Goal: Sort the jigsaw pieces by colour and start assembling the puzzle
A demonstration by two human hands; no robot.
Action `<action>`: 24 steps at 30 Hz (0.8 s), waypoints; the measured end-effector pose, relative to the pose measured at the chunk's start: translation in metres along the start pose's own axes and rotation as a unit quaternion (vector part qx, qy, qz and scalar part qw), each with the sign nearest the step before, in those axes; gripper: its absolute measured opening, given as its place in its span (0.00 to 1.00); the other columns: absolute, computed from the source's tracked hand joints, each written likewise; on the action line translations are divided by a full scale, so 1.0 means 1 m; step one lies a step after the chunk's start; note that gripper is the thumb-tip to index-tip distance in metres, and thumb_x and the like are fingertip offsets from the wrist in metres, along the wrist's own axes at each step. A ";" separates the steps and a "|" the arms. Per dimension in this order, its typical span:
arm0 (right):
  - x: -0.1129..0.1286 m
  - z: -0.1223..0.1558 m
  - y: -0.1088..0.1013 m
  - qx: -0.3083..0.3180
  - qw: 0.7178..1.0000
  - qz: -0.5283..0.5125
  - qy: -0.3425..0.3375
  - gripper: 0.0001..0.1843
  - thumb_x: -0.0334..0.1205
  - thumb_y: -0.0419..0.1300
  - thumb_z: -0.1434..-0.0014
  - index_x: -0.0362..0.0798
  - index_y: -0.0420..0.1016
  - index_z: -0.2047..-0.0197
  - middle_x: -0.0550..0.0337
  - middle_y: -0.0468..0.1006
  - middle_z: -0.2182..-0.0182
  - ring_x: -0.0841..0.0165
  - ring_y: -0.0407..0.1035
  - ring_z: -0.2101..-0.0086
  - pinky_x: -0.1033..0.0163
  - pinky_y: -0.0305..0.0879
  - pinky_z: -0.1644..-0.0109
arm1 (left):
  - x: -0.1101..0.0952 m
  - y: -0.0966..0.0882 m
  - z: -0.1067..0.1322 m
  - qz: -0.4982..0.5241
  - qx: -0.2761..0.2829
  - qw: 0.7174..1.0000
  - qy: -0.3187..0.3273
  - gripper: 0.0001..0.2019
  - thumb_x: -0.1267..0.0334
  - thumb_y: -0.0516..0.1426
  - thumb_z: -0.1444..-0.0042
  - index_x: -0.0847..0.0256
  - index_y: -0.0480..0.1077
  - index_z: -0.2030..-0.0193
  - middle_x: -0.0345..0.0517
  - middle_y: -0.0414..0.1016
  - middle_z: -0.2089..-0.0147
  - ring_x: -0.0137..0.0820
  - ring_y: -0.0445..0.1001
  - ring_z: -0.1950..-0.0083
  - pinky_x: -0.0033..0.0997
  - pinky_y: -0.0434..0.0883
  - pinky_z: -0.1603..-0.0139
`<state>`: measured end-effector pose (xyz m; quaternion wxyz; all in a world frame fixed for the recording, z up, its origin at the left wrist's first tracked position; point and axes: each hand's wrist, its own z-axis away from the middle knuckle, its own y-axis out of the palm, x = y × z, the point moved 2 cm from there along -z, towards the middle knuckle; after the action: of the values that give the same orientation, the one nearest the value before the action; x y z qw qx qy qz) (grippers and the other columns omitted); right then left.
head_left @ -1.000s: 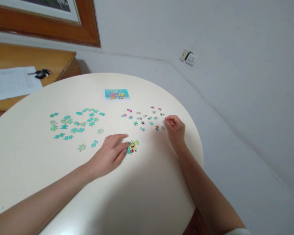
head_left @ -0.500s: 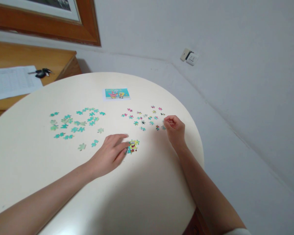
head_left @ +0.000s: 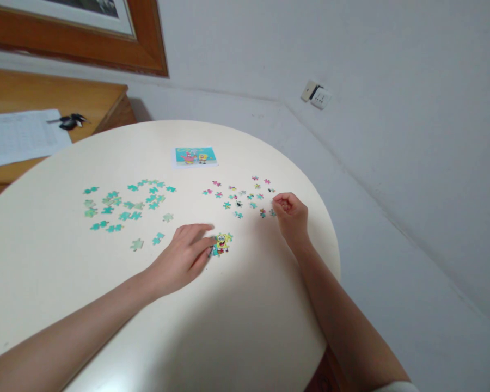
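Note:
My left hand [head_left: 183, 255] rests on the table with its fingers stretched out and apart. One fingertip lies on the left edge of a small joined section of jigsaw puzzle [head_left: 222, 243], which shows a yellow cartoon face and hides partly under the fingers. To the right, my right hand [head_left: 293, 216] is closed, thumb and fingers curled together; whether anything sits in them is hidden. Right beside its fingertips lies a loose puzzle piece [head_left: 273, 213], partly in shadow. Several small pink, yellow and teal puzzle pieces [head_left: 252, 205] lie scattered between the hands and beyond.
Several teal and pale green puzzle pieces [head_left: 128, 205] spread over the left of the round white table [head_left: 65, 283]. A picture card [head_left: 196, 157] lies at the back. On a wooden cabinet [head_left: 53, 90] are papers [head_left: 24, 133] and keys [head_left: 70, 121]. A wall runs along the right.

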<state>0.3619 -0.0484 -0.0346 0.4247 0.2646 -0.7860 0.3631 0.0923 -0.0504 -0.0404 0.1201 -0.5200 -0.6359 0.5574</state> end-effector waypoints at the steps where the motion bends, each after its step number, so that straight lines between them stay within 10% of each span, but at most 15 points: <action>1: 0.000 0.000 0.000 0.000 1.000 -0.002 0.001 0.05 0.41 0.57 0.54 0.49 0.67 0.72 0.66 0.67 0.80 0.72 0.59 0.78 0.66 0.55 0.74 | 0.000 0.000 0.000 -0.003 0.000 1.000 0.002 0.15 0.66 0.47 0.38 0.60 0.74 0.54 0.57 0.70 0.46 0.42 0.69 0.45 0.48 0.67 0.46; 24: 0.003 0.000 0.000 -0.009 1.000 -0.011 0.004 0.05 0.40 0.57 0.55 0.48 0.68 0.73 0.67 0.67 0.80 0.73 0.60 0.78 0.65 0.57 0.73 | 0.001 0.001 0.002 -0.017 -0.008 1.000 0.016 0.14 0.66 0.47 0.38 0.62 0.73 0.54 0.58 0.70 0.46 0.42 0.68 0.45 0.46 0.67 0.46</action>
<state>0.3602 -0.0491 -0.0320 0.4345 0.2678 -0.7845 0.3523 0.0913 -0.0512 -0.0425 0.1356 -0.5190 -0.6470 0.5419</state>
